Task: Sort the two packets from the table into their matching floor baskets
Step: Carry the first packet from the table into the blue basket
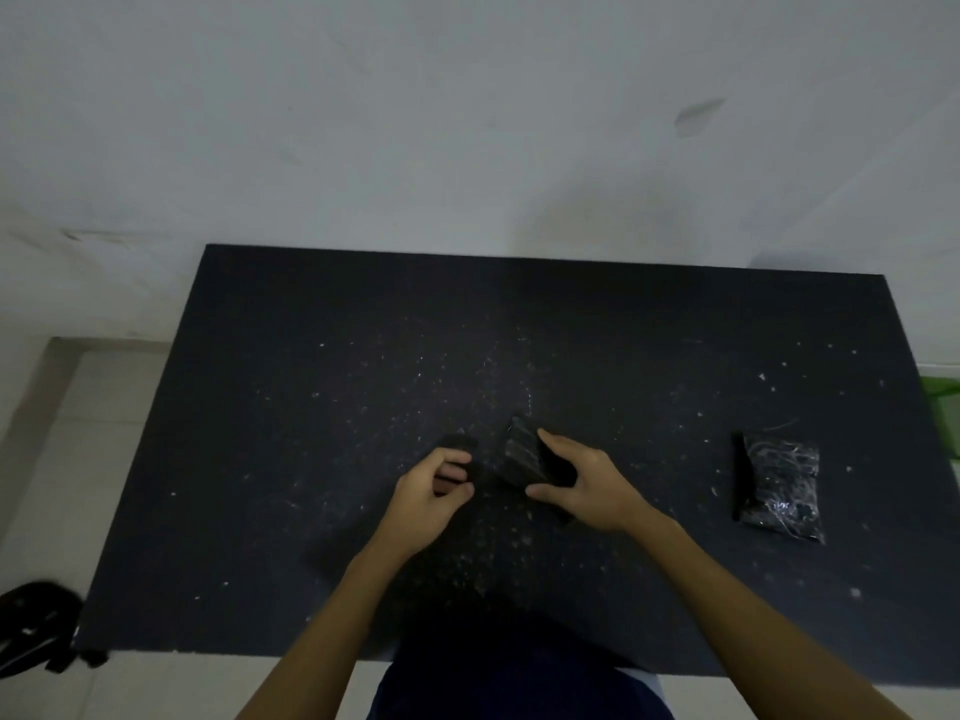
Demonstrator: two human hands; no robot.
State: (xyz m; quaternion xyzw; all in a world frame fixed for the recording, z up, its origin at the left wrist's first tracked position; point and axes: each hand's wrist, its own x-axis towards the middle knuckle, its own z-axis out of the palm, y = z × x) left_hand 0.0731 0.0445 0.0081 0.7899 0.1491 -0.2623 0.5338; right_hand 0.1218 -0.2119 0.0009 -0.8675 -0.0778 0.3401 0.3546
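A small dark packet is tilted up off the black table near its middle, pinched between thumb and fingers of my right hand. My left hand hovers just left of it, fingers curled, with nothing in them as far as I can see. A second packet, clear plastic with dark tangled contents, lies flat on the table to the right, well apart from both hands. No floor baskets show fully in this view.
A green object peeks out past the table's right edge. A black strapped item lies on the floor at the lower left. Pale wall rises behind the table; light tiled floor surrounds it.
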